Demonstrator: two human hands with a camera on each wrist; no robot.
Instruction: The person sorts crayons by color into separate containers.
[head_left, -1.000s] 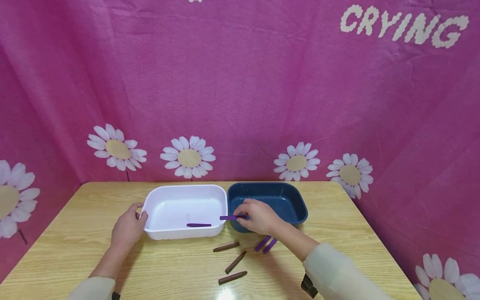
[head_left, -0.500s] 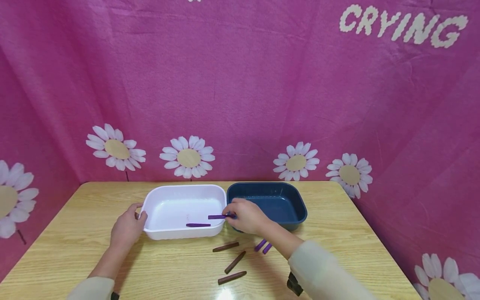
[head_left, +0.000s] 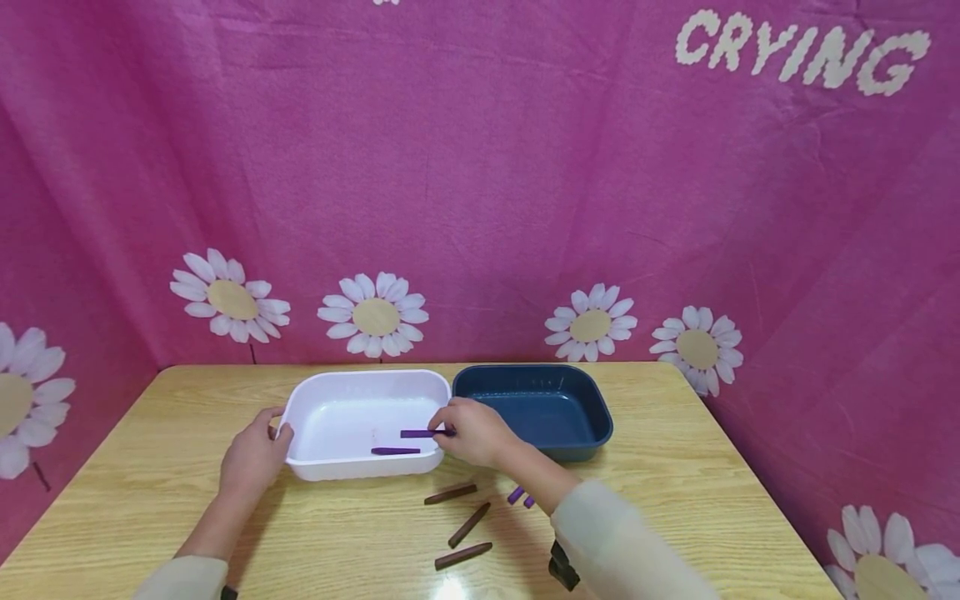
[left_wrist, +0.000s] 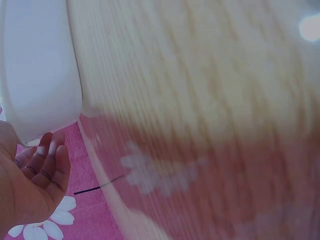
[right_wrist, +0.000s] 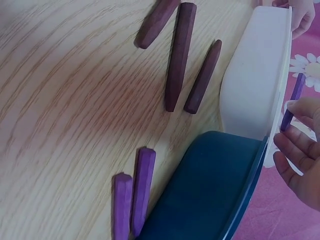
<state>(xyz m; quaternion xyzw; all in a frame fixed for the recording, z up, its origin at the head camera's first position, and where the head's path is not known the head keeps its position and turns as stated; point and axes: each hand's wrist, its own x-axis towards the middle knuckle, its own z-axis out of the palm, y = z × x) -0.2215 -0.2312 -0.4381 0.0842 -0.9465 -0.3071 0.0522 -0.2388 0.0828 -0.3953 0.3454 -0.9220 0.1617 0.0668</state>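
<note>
A purple stick (head_left: pixel 413 434) sits pinched between the thumb and fingers of the person's right hand (head_left: pixel 476 431), lying nearly level over the right part of the white tub (head_left: pixel 337 472), above its rim in the right wrist view. I take the step in hand to be a placing one: the stick looks brought over the tub but not yet let go. Just beside it, toward seven or eight o'clock, another purple stick (head_left: pixel 395 451) lies loose inside the same tub, so the next move, as I judge it, calls for a little lowering and a parting of the fingers, leaving the two side by side.

At nine o'clock the left hand (head_left: pixel 253 457) holds the tub's end, thumb and fingers at the rim, which seems meant to steady it. At three o'clock the navy tub (head_left: pixel 542 410) stands close against the white one, with nothing visible in it. Out toward four o'clock, partly under the right forearm, two purple sticks (right_wrist: pixel 143 182) lie on the bench (head_left: pixel 675 492); around five o'clock lie three brown sticks (head_left: pixel 469 525). Farther off, at twelve, a magenta cloth (head_left: pixel 480 183) with printed daisies hangs behind everything.
</note>
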